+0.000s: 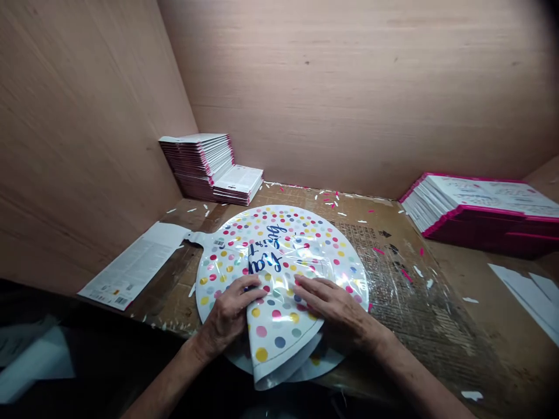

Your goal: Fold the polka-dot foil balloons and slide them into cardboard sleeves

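A round white foil balloon [218, 273], flat and covered in coloured dots with dark blue lettering, lies in front of me. Part of its near side is folded over, and the loose end of the fold hangs past the table's front edge. My left hand [231, 311] holds the left edge of that fold, fingers bent over it. Flat on the folded part rests my right hand [338, 302], its fingers stretched out and pointing left. The balloon's tail [196, 237] points left and touches a white printed card [135, 265].
A stack of white-and-pink folded cards [196, 166] stands in the back left corner beside a lower stack [238, 183]. More pink-edged cards [484, 203] lie at the right. Paper scraps [334, 198] dot the cardboard-covered table [393, 302]. Wooden panels [327, 99] enclose it.
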### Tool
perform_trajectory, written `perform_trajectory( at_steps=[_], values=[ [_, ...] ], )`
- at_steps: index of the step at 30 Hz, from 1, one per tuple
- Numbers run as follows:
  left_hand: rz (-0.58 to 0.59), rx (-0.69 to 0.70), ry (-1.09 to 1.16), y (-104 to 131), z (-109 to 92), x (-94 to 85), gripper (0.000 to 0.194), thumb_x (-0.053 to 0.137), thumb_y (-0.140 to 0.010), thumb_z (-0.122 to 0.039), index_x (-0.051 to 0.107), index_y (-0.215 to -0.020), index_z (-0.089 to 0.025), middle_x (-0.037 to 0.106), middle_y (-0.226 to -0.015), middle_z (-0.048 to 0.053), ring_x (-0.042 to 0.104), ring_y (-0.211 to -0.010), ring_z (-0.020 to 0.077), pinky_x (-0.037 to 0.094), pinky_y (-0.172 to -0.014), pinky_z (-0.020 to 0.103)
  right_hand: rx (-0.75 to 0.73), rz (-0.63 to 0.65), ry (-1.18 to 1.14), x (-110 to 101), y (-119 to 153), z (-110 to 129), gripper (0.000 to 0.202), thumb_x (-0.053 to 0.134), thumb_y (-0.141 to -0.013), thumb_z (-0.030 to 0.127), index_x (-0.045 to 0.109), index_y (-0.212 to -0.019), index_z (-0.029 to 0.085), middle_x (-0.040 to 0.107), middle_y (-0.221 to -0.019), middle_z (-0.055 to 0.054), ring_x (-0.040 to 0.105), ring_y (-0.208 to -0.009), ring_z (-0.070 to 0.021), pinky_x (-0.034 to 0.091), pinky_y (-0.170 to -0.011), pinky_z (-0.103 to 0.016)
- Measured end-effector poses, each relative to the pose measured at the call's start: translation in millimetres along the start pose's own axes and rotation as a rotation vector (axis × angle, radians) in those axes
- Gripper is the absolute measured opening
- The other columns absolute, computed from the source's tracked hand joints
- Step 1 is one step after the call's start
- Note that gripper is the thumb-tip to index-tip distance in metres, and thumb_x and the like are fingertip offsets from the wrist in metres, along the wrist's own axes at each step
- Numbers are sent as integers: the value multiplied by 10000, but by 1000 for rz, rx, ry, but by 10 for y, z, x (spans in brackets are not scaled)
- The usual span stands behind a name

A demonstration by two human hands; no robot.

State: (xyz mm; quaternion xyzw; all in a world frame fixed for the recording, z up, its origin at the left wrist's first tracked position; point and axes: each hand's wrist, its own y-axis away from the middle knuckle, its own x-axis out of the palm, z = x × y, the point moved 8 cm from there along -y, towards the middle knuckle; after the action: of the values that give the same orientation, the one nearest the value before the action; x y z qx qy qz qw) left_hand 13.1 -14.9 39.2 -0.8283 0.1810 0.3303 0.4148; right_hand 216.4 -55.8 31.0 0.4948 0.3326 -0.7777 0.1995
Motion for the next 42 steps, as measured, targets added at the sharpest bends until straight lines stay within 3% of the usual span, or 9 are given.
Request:
perform_trajectory(
  at_steps=[6, 11, 14, 18, 23, 27, 31, 38, 42],
  values=[
    [-102, -537, -156, 171, 364, -29, 243, 525, -912, -278, 665, -1097, -206, 718, -814, 34, 682, -783, 201, 553, -734, 329, 588, -94, -180, 146, -426, -531, 373, 371, -980, 376, 660, -810, 214, 686, -748, -27, 636, -685, -175, 466, -647, -265],
    [-157, -751, -376, 249, 378, -5, 343, 529, -868, -249, 585, -1194, -159, 704, -817, 52, 691, -783, 239, 560, -737, 370, 820, 184, 54, 253, -713, -737, 415, 424, -958, 480, 640, -736, 204, 678, -757, -53, 618, -725, -191, 339, -566, -252],
    [-169, -549, -539, 98, 178, -56, 469, 457, -855, -160, 502, -1318, -100, 613, -1263, 179, 576, -1198, 306, 511, -944, 424, 760, 338, 48, 328, -884, -772, 426, 429, -964, 444, 644, -697, 191, 672, -749, -63, 610, -713, -179, 305, -545, -251],
    [184, -84, -488, -163, 30, 150, 587, 481, -868, -252, 411, -1444, -159, 375, -1539, 99, 235, -1454, 336, 240, -1172, 525, 707, 396, 33, 351, -1029, -831, 461, 493, -938, 506, 638, -643, 181, 651, -685, -61, 601, -677, -175, 310, -551, -257],
    [274, -341, -513, -46, 526, 186, 652, 370, -953, -517, 399, -1460, -107, 392, -1523, 136, 271, -1433, 368, 271, -1141, 559, 720, 234, 194, 240, -958, -728, 467, 428, -965, 527, 682, -820, 164, 679, -788, -101, 635, -793, -231, 432, -673, -300],
    [272, -435, -513, 54, 611, 239, 575, 300, -989, -419, 401, -1463, -108, 377, -1533, 120, 244, -1436, 391, 286, -1131, 565, 296, -144, 404, 245, -1073, 2, 404, 550, -927, 392, 590, -1208, 104, 612, -1192, -186, 527, -1142, -308, 409, -987, -449],
    [325, -482, -520, -117, 558, 128, 474, 339, -975, -320, 539, -1362, -133, 510, -1439, 127, 356, -1376, 410, 334, -1078, 615, 101, 43, 444, 699, -1221, 336, 201, 530, -881, 124, 638, -1044, 81, 640, -1006, -165, 580, -901, -257, 487, -875, -424],
    [564, 148, -326, -360, 249, 178, 572, 507, -765, -29, 563, -1300, -224, 523, -1441, 20, 200, -1472, 285, 244, -1178, 492, -315, 132, 274, 408, -686, 341, 329, 435, -961, 149, 551, -1263, 92, 616, -1247, -133, 551, -1139, -250, 429, -1027, -430],
    [615, 99, -152, -265, 337, 170, 572, 444, -790, -25, 584, -1286, -273, 590, -1373, -28, 392, -1393, 215, 378, -1118, 366, -241, 119, 59, 185, -352, 161, 361, 378, -984, 161, 527, -1312, 142, 627, -1283, -117, 544, -1217, -208, 458, -1026, -404]
  ],
)
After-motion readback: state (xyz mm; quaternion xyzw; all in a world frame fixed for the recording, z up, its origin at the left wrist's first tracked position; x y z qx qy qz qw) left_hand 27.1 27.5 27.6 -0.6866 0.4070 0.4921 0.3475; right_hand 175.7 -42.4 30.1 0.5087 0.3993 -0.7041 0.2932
